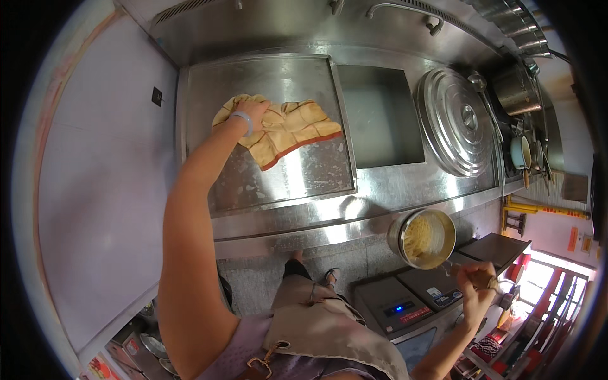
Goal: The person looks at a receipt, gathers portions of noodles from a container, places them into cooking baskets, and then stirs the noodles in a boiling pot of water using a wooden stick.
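My left hand (255, 113), with a pale band at the wrist, presses on a bunched checked yellow cloth (304, 124) with a reddish-brown border. Its fingers are partly sunk in the folds. Under the cloth is a flat stainless steel panel (313, 175) with a raised rim, marked by whitish wet patches. Off to the right, my right hand (477, 285) grips the handle (458, 271) of a deep, round metal noodle strainer (444, 232). Pale yellow noodles (418, 237) lie inside it. The strainer hangs over the floor, just in front of the counter's edge.
A square steel well (380, 118) adjoins the panel, with cloudy contents. Beyond it are a large round lid (468, 118) and a ladle (477, 83). Taps (434, 26) project from the backsplash. Low steel equipment (396, 304) with a lit display stands behind, right of the apron (323, 327).
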A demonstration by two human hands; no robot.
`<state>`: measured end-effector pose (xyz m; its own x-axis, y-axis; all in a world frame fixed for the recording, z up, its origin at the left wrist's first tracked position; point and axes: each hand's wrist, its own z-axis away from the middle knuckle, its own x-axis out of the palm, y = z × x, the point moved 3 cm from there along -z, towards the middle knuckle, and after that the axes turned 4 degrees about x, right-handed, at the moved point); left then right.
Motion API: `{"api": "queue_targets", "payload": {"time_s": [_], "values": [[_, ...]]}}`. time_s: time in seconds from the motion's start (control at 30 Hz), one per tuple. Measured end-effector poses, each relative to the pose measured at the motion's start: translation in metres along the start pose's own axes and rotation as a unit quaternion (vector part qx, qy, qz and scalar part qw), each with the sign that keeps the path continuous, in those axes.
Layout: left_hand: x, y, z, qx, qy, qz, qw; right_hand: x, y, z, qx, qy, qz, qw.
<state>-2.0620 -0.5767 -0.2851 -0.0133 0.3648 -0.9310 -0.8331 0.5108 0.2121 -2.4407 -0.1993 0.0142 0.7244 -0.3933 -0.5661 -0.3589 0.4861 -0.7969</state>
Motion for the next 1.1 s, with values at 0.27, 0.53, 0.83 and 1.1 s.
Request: {"api": "queue_targets", "payload": {"time_s": [0.27,0.53,0.83,1.1], "values": [[0.023,0.022,0.059,0.002,-0.004,0.074,0.997,0.031,-0.053,-0.079,-0.133,-0.039,0.019,0.99],[0.053,0.07,0.13,-0.023,0.012,0.103,0.994,0.167,-0.123,-0.17,-0.341,-0.093,-0.043,0.935],[0.06,0.073,0.145,-0.007,0.094,0.117,0.989,0.395,-0.121,-0.284,-0.276,-0.295,-0.116,0.907],[0.055,0.081,0.159,-0.005,0.12,0.154,0.981,0.513,-0.076,-0.325,-0.214,-0.297,-0.074,0.928]]}}
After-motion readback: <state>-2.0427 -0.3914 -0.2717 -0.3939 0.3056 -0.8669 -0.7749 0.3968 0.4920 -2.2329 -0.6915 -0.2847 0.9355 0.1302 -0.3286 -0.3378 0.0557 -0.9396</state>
